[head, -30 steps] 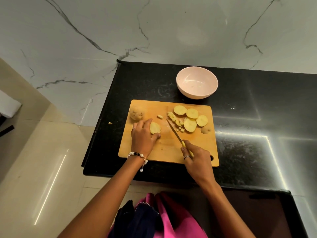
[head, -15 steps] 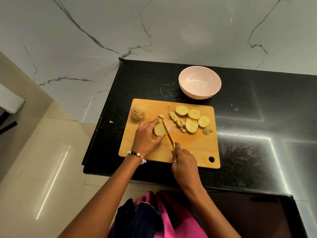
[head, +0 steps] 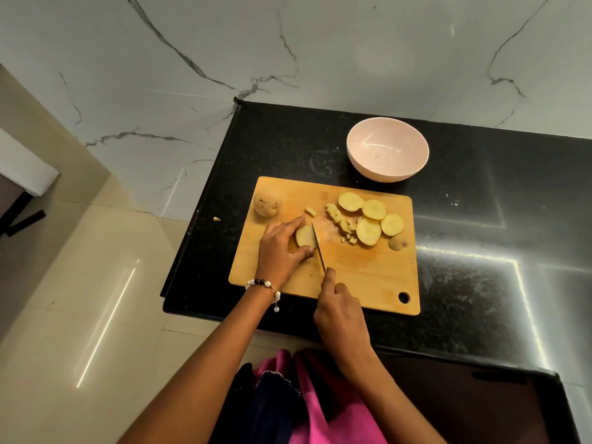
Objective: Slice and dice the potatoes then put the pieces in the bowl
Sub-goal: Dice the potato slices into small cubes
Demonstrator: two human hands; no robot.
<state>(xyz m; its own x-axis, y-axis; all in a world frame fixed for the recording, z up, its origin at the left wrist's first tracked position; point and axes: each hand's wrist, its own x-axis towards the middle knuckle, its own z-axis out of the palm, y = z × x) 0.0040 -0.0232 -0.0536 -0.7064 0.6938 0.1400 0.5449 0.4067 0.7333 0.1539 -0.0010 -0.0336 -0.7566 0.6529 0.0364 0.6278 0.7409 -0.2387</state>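
Both arms bare, reaching forward and up from the bottom edge, forearms angling toward each other. Left hand [head: 281, 251] palm down, fingers curled in a claw, thumb tucked low on the near side, pinching something small between thumb and fingertips; beaded bracelet on left wrist. Right hand [head: 340, 310] just beside it and nearer the body, closed in a fist grip, index finger stretched forward, knuckles up, wrist straight.

Left hand [head: 279, 248] steadies slice [head: 304, 236]; knife [head: 318, 248] alongside
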